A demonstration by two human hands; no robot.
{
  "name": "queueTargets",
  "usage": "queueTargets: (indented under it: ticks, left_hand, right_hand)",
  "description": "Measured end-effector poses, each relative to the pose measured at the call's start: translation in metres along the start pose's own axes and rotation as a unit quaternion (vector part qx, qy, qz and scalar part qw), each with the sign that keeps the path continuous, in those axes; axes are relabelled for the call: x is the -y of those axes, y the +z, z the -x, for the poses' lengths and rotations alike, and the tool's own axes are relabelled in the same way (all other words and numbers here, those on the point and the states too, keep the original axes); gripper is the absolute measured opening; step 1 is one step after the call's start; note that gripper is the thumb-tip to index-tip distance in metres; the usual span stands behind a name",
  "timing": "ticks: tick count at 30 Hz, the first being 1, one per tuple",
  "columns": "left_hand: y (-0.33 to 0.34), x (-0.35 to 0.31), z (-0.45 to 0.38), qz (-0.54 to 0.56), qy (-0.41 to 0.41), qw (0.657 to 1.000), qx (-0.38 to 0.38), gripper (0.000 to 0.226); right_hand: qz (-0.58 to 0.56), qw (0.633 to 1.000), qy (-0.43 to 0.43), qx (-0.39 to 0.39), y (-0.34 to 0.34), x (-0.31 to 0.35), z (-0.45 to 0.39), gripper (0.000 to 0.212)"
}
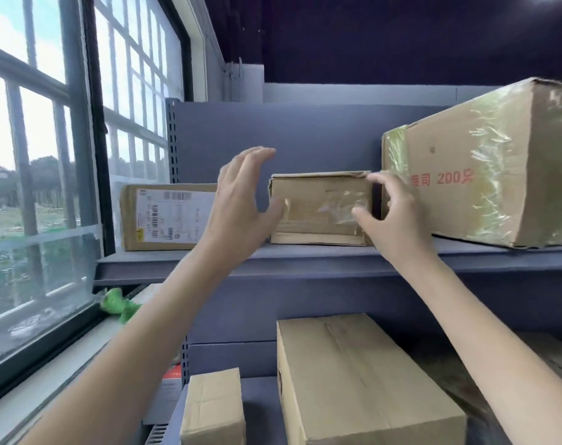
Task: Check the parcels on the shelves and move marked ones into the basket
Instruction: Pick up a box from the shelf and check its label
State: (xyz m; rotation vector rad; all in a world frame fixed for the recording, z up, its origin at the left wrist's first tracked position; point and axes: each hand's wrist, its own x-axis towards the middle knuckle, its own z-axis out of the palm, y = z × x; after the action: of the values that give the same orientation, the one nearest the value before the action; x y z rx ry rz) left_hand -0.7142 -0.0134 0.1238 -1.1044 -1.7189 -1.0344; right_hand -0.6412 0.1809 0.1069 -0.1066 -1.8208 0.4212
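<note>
A small taped cardboard parcel (318, 207) stands on the upper grey shelf (305, 256), between a labelled parcel (167, 216) at the left and a big taped box (485, 162) with red print at the right. My left hand (238, 203) is open, fingers spread, just left of the small parcel, its thumb near the box's left edge. My right hand (392, 216) pinches the parcel's right end, thumb on the front face and fingers at the top right corner. No marking shows on the small parcel's front. No basket is in view.
On the lower shelf lie a long cardboard box (356, 380) and a smaller box (214, 409). A large window (48, 155) fills the left side, with a green object (117, 305) on its sill. The shelf's back panel (273, 136) is close behind.
</note>
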Motion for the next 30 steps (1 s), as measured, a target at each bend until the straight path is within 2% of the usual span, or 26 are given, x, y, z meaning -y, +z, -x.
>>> queueTargets:
  ticks: [5,9,10,13,15,17,18,21,24,27,30]
  left_hand:
    - [0.053,-0.015,-0.007,-0.011,-0.062,0.998,0.011,0.057]
    - [0.08,-0.013,-0.012,-0.054,-0.202,0.977,0.051,0.073]
    - [0.084,-0.012,-0.014,-0.056,-0.243,0.967,0.056,0.077]
    - [0.089,-0.012,-0.019,-0.018,-0.317,0.945,0.079,0.081]
    - [0.087,-0.013,-0.021,0.012,-0.331,0.94,0.086,0.065]
    - [0.08,-0.013,-0.019,0.035,-0.317,0.946,0.051,0.035]
    - [0.075,-0.013,-0.017,0.049,-0.301,0.952,0.03,0.031]
    - [0.06,-0.017,-0.014,0.122,-0.238,0.964,-0.006,0.045]
    - [0.045,-0.034,-0.011,0.243,-0.167,0.955,-0.007,0.054]
    - [0.034,-0.046,-0.006,0.306,-0.103,0.946,0.012,0.071]
    - [0.028,-0.049,-0.002,0.28,-0.058,0.957,0.04,0.093]
  right_hand:
    - [-0.018,0.998,-0.001,0.058,-0.018,-0.035,-0.003,0.046]
    - [-0.016,0.988,0.05,0.144,-0.015,-0.044,-0.013,0.061]
    - [-0.012,0.982,0.07,0.176,-0.014,-0.043,-0.016,0.06]
    - [-0.019,0.966,0.097,0.24,-0.011,-0.037,-0.019,0.039]
    - [-0.029,0.964,0.093,0.248,-0.011,-0.036,-0.019,0.031]
    - [-0.062,0.967,0.099,0.228,-0.013,-0.037,-0.017,0.03]
    - [-0.088,0.969,0.108,0.206,-0.014,-0.038,-0.016,0.031]
    - [-0.169,0.972,0.117,0.109,-0.026,-0.033,-0.014,0.023]
    - [-0.225,0.968,0.104,0.036,-0.041,-0.025,-0.014,0.008]
    - [-0.265,0.96,0.088,0.014,-0.055,-0.017,-0.009,0.009]
    - [-0.287,0.953,0.094,0.028,-0.063,-0.015,-0.002,0.013]
